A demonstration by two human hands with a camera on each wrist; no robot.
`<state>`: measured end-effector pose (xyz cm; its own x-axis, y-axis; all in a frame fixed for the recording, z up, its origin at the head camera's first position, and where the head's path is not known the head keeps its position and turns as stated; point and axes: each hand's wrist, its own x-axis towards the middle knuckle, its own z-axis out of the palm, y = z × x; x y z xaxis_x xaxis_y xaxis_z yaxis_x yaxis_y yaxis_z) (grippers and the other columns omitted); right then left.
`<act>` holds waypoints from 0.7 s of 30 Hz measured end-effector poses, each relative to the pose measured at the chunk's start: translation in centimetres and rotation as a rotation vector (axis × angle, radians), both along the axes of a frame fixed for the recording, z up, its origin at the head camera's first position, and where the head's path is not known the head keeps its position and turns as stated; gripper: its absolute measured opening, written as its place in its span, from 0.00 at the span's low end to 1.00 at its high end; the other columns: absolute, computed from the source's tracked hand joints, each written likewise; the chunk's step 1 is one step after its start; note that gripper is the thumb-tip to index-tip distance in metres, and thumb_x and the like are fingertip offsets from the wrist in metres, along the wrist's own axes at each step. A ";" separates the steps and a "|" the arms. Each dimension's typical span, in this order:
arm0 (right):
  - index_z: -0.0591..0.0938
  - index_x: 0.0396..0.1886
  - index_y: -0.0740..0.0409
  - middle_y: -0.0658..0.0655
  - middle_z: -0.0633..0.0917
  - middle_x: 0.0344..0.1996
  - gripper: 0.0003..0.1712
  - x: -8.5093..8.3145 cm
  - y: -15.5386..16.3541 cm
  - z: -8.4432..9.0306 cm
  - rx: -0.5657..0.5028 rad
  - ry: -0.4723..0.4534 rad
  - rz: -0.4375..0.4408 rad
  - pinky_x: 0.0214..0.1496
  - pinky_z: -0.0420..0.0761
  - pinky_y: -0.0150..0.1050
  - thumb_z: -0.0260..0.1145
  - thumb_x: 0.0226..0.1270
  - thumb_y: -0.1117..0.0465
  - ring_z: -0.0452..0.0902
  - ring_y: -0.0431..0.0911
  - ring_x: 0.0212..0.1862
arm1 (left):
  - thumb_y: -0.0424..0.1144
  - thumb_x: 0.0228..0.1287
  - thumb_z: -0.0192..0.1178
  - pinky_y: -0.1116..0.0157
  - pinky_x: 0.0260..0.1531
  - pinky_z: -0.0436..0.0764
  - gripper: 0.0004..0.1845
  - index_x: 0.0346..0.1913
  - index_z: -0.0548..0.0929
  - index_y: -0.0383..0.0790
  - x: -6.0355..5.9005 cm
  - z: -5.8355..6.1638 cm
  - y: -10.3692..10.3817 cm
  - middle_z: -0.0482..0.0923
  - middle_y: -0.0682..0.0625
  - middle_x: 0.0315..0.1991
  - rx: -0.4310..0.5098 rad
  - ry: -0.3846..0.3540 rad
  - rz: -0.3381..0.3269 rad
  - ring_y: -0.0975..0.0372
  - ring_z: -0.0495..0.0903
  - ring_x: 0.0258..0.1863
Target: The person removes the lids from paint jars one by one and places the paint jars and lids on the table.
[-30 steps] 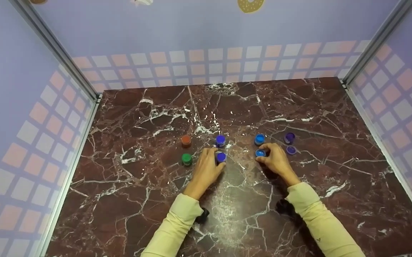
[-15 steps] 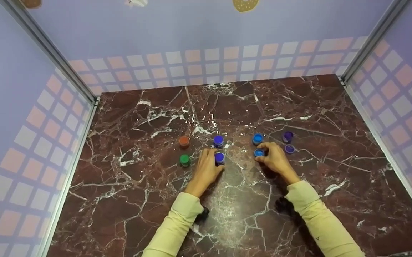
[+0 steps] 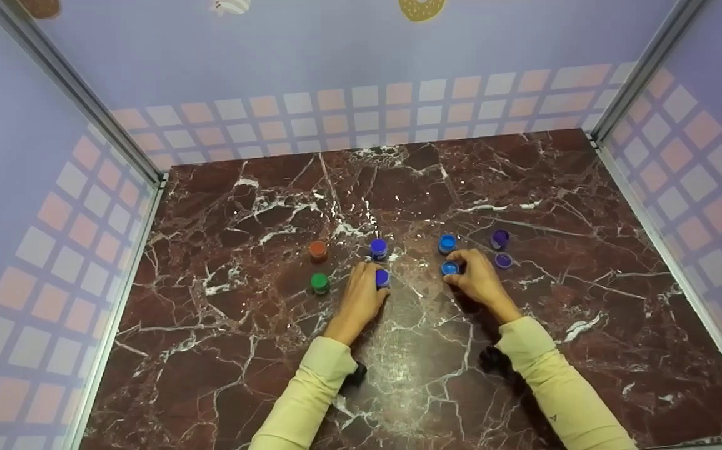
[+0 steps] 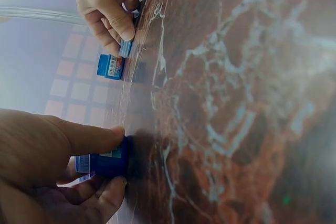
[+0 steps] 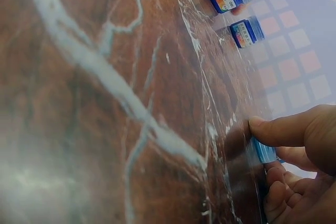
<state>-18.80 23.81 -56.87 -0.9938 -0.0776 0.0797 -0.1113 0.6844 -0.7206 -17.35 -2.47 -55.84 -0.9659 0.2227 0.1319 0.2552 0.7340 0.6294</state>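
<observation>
My left hand [image 3: 361, 294] holds a small dark blue paint jar [image 4: 111, 158] by its sides, thumb and fingers around it, on the tabletop. The jar has a ribbed blue cap [image 3: 382, 279]. Another dark blue jar [image 3: 378, 249], also capped, stands just behind it. To the right, my right hand [image 3: 479, 278] pinches a light blue ribbed lid [image 3: 450, 269] low at the table surface. Directly behind that lid stands a light blue paint jar [image 3: 447, 243], its printed label [image 4: 114, 66] visible in the left wrist view.
An orange jar [image 3: 318, 251] and a green jar [image 3: 319, 284] stand left of my left hand. Beyond my right hand are a purple jar [image 3: 500, 239] and a purple lid [image 3: 503, 260] lying in front of it. Panel walls [image 3: 335, 56] enclose the marbled table [image 3: 223, 369].
The head view has shifted slightly, so everything appears a little further left. Both hands keep their holds on the dark blue jar and the light blue lid, with no clear movement.
</observation>
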 end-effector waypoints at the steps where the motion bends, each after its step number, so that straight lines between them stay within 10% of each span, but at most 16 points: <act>1: 0.84 0.47 0.69 0.68 0.82 0.41 0.21 0.0 0.0 0.0 0.000 0.005 0.000 0.54 0.73 0.59 0.79 0.53 0.70 0.76 0.63 0.47 | 0.30 0.58 0.74 0.50 0.58 0.76 0.21 0.54 0.81 0.29 0.0 0.0 0.0 0.78 0.38 0.48 0.003 0.001 -0.001 0.45 0.77 0.51; 21: 0.84 0.47 0.70 0.69 0.82 0.43 0.20 0.0 0.0 -0.1 0.022 0.003 -0.001 0.56 0.72 0.59 0.78 0.54 0.69 0.76 0.64 0.48 | 0.31 0.56 0.76 0.49 0.61 0.74 0.21 0.50 0.81 0.28 1.0 0.1 -0.2 0.78 0.37 0.49 0.015 -0.056 -0.024 0.43 0.76 0.55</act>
<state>-18.77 23.77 -57.01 -0.9937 -0.0781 0.0806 -0.1123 0.7001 -0.7052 -16.37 -2.65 -55.71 -0.9663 0.2443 0.0810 0.2365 0.7184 0.6542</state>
